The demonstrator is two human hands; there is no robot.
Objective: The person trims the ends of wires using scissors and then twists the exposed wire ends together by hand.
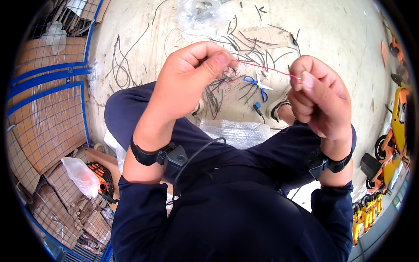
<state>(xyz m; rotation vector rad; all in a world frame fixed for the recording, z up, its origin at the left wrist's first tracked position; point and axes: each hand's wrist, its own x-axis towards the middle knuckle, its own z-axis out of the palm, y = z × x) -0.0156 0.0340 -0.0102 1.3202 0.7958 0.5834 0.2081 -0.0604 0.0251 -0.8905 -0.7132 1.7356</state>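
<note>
A thin red wire [271,69] stretches between my two raised hands, above the floor and my bent knees. My left hand [190,76] pinches one end between thumb and forefinger. The other end, which looks pale at the tip, is pinched by my right hand [322,94] in the same way, with its other fingers curled in. On the floor beneath lie blue-handled scissors [258,86], blades apart, beside a heap of dark and red wire scraps [227,78]. A small blue connector [257,106] on a black cable lies just nearer to me.
A blue mesh cage [48,74] holding cardboard stands at the left. Clear plastic bags lie at the far side [198,13], and bubble wrap [235,131] lies between my legs. Loops of dark cable [122,65] rest at far left. Yellow and orange equipment [397,118] lines the right.
</note>
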